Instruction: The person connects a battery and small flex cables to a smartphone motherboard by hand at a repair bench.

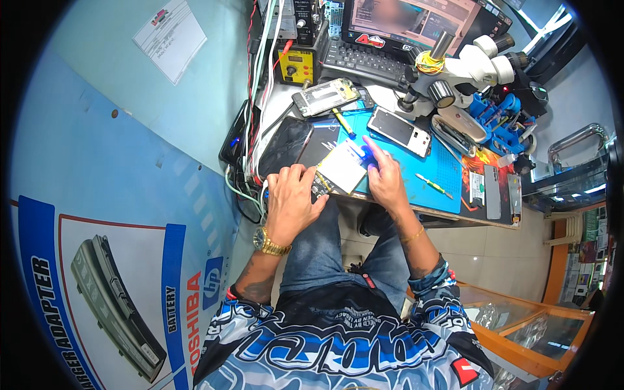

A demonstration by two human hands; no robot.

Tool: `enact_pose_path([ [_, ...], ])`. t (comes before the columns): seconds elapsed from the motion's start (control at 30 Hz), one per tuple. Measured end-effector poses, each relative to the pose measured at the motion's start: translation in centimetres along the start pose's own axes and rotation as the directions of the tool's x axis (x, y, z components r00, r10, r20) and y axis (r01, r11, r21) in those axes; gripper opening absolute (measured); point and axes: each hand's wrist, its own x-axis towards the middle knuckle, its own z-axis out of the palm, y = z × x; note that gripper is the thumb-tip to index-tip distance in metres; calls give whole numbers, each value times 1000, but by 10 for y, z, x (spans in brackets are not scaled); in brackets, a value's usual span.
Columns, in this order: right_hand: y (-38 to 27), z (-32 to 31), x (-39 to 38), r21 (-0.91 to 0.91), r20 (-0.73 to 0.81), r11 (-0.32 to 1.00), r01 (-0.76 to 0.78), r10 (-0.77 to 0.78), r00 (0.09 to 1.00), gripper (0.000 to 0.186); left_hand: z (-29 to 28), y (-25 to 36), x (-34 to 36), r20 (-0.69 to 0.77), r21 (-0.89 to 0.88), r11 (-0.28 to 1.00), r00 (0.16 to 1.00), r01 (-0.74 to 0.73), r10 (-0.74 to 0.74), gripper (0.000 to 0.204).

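Observation:
A bright white flat panel (341, 169) lies slantwise at the near edge of the blue mat. Along its lower left side runs a dark circuit-board strip (321, 187). My left hand (289, 198) closes on that strip, thumb at its lower end and fingertips over its upper end. At the panel's right side is my right hand (386, 179), index finger stretched up and thumb bent beneath it. A blue glow (368, 153) shows between them; what they grip there is too glaring to make out. A yellow-and-black pen-like tool (344, 123) lies just beyond the panel.
The blue mat (422, 175) also bears an opened phone (400, 131) and a slim screwdriver (434, 185). Another opened phone (327, 97) lies further back. A microscope (455, 75) overhangs the far side, beside a keyboard (364, 62). Cables (255, 130) hang at the left.

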Motion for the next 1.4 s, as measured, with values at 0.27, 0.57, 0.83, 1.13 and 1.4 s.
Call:
enact_pose_path([
  [0.27, 4, 1, 2, 8, -3, 999, -41, 41, 999, 65, -1, 1, 4, 60, 8, 999, 997, 49, -49, 65],
  [0.57, -4, 0, 1, 20, 0, 999, -44, 44, 999, 65, 1, 5, 1, 64, 34, 998, 996, 54, -56, 64],
  [0.83, 7, 1, 2, 78, 0, 996, -34, 34, 999, 67, 3, 6, 0, 48, 32, 998, 997, 58, -59, 64],
  [1.13, -10, 7, 8, 192, 36, 979, -61, 55, 998, 67, 8, 7, -17, -39, -7, 991, 990, 135, -135, 66],
  [1.4, -7, 11, 30, 182, 154, 973, -145, 117, 981, 69, 9, 9, -12, -98, -2, 978, 973, 210, -209, 63],
])
